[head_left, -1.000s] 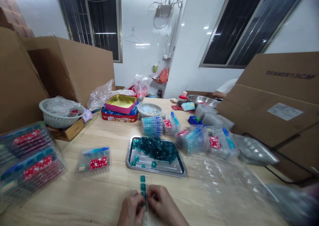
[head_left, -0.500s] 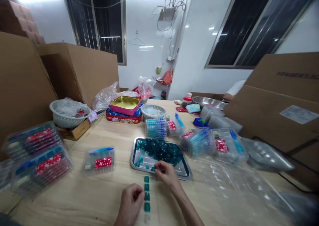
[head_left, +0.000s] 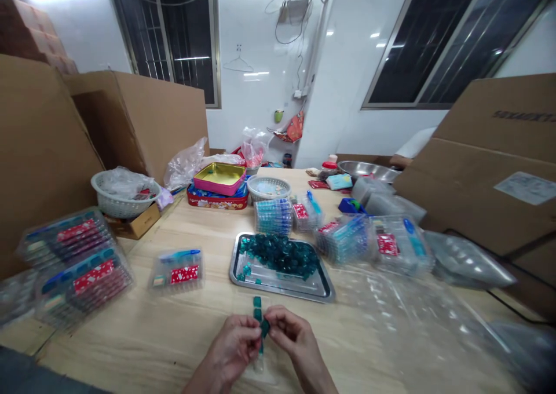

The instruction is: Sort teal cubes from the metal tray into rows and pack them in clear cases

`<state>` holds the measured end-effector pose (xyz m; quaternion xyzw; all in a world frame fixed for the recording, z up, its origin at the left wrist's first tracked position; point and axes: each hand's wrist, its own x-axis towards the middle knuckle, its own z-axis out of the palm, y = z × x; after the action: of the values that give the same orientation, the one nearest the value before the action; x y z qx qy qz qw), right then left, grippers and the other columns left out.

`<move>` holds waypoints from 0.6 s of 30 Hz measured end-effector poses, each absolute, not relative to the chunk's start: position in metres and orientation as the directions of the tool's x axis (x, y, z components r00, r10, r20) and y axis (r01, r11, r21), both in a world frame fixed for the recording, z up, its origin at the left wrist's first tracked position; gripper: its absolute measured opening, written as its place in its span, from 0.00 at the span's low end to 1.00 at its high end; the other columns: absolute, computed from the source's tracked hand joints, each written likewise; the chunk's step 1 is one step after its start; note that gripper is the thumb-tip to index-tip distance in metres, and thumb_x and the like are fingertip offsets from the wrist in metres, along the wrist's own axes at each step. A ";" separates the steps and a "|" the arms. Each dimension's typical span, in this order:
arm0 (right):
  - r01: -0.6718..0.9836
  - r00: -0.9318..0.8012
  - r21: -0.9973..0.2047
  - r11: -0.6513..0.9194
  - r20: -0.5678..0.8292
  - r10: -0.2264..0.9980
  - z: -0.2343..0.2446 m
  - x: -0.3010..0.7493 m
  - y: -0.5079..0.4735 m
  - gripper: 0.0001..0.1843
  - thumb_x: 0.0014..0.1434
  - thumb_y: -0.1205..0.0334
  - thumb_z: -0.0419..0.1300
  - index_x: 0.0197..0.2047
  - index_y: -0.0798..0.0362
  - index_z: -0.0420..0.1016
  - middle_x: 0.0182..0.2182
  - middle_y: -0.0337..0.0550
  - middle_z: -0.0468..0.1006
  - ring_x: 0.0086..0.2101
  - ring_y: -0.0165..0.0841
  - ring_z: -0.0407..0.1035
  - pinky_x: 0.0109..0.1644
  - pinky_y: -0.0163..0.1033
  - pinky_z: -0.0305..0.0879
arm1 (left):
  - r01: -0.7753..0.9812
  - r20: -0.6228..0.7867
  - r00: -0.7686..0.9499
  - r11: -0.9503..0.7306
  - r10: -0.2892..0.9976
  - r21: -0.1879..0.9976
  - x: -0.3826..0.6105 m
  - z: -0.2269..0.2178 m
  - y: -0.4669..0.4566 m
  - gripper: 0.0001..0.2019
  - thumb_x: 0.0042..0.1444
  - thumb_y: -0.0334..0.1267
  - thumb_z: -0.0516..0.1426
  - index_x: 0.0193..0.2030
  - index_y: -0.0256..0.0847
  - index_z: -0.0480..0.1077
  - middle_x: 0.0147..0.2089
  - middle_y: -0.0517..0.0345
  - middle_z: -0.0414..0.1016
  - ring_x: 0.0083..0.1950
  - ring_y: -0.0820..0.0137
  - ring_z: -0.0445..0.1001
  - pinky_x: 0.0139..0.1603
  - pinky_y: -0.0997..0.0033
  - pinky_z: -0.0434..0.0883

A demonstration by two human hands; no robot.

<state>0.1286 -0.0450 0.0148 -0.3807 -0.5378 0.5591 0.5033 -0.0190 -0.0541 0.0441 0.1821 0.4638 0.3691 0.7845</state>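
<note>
A short row of translucent teal square pieces [head_left: 258, 302] runs toward me on the table, with a clear end [head_left: 258, 364] nearest me. My right hand [head_left: 292, 333] pinches one teal piece [head_left: 264, 328] just beside the row. From the other side, my left hand [head_left: 237, 342] is closed, its thumb and fingertips meeting at the row against that piece; what it grips is hidden. Beyond both hands, a metal tray [head_left: 278, 291] holds a heap of the same teal pieces [head_left: 282, 256], with a few loose ones at its left.
Clear packs with red cards [head_left: 185, 273] lie left of the tray, and more are stacked [head_left: 87, 287] at far left. Further packs [head_left: 345, 243] and plastic sheeting [head_left: 391, 318] spread on the right. Baskets [head_left: 268, 196], tins [head_left: 217, 200] and cardboard boxes [head_left: 160, 116] stand behind.
My right hand has come from the tray's near edge down to the row, bringing a teal piece. My left hand has shifted right and slightly up, meeting it there.
</note>
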 end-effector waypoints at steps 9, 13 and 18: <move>-0.182 -0.259 -0.967 -0.176 -0.125 0.958 0.015 0.132 -0.055 0.10 0.40 0.63 0.67 0.26 0.57 0.71 0.22 0.38 0.68 0.22 0.25 0.59 0.26 0.30 0.54 | -0.116 -0.554 0.162 0.573 0.817 0.811 -0.022 0.038 -0.059 0.09 0.32 0.34 0.58 0.23 0.35 0.62 0.14 0.69 0.59 0.15 0.87 0.54 0.20 0.84 0.45; -0.030 -0.333 -0.973 -0.230 -0.207 0.920 -0.001 0.130 -0.064 0.05 0.37 0.68 0.60 0.23 0.57 0.68 0.18 0.35 0.67 0.19 0.24 0.57 0.24 0.29 0.50 | 0.168 -0.526 0.066 0.510 0.848 0.843 -0.027 0.030 -0.068 0.05 0.34 0.30 0.53 0.24 0.35 0.64 0.16 0.69 0.59 0.19 0.86 0.56 0.24 0.84 0.50; 0.332 -0.252 -0.942 -0.046 -0.136 0.958 -0.018 0.121 -0.074 0.07 0.38 0.72 0.52 0.22 0.57 0.69 0.19 0.39 0.71 0.23 0.29 0.63 0.26 0.31 0.54 | 0.463 -0.402 -0.063 0.383 0.914 0.799 -0.029 0.016 -0.077 0.06 0.37 0.28 0.52 0.24 0.33 0.69 0.26 0.62 0.66 0.30 0.84 0.60 0.34 0.84 0.54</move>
<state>0.1215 -0.0743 -0.0175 -0.5246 -0.6147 0.4980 0.3146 -0.0290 -0.0766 0.0162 0.5001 0.6881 0.2412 0.4671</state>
